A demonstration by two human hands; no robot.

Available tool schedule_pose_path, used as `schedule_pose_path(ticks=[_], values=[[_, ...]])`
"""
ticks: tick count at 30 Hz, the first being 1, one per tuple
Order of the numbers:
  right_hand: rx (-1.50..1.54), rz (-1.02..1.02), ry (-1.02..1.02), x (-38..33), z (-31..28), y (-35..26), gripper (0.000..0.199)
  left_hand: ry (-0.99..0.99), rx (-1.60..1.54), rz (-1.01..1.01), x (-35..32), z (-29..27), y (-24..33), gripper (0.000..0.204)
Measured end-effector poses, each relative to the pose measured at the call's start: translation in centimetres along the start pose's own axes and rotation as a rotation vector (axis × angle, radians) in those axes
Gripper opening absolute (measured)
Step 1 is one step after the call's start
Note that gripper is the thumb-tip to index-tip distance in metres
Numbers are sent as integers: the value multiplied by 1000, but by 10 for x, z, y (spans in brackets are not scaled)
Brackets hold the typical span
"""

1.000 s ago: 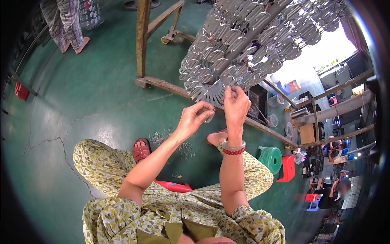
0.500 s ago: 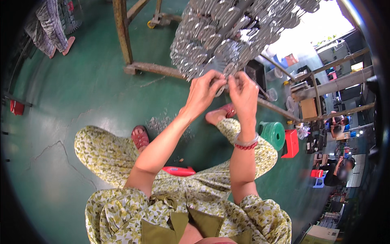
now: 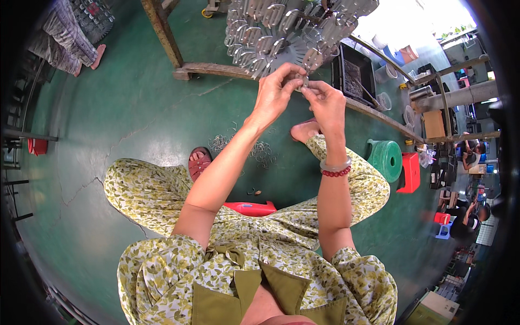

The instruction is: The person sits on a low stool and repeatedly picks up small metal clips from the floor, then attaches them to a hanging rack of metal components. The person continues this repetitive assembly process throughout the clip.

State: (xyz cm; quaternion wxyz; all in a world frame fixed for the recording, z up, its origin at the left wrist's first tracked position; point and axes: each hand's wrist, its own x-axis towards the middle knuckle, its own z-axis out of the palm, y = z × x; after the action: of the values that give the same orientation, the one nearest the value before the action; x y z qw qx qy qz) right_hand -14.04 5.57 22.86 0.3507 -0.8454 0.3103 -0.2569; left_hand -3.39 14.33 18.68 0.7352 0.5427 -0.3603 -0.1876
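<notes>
Head view: both hands, left (image 3: pixel 275 93) and right (image 3: pixel 326 103), pinch 1 small metal piece (image 3: pixel 303 82) together.

You sit above a cracked green floor (image 3: pixel 108 124). At 12 o'clock stands a wooden frame (image 3: pixel 162 27); at 3 o'clock, a green stool (image 3: pixel 385 158) and red stool (image 3: pixel 410 172).

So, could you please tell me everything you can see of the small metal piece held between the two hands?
The small metal piece looks silvery-grey and shiny, like the many similar pieces on the hanging rack just above it. It is pinched between the fingertips of the left hand and the right hand, which meet around it, so most of it is hidden and its exact shape cannot be told. It is held up in the air, close below the rack; whether it touches the rack cannot be told.
</notes>
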Motion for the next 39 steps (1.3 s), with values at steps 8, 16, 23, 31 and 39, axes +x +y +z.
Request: schedule_pose_path(ticks=[8,16,23,31,39], values=[[-241,-219,196,22,30,16,21,77,149,-192,-29,-17,-10,37],[-319,-203,157,40,28,23,22,-125,339,-308,-57,-38,-55,22],[-453,-217,104,47,13,25,23,-119,285,-264,-57,-40,-58,20],[-567,-269,70,36,7,17,23,-104,157,-168,-50,-34,-19,19],[-529,-361,59,-1,5,-3,11,188,291,408,5,-13,93,16]])
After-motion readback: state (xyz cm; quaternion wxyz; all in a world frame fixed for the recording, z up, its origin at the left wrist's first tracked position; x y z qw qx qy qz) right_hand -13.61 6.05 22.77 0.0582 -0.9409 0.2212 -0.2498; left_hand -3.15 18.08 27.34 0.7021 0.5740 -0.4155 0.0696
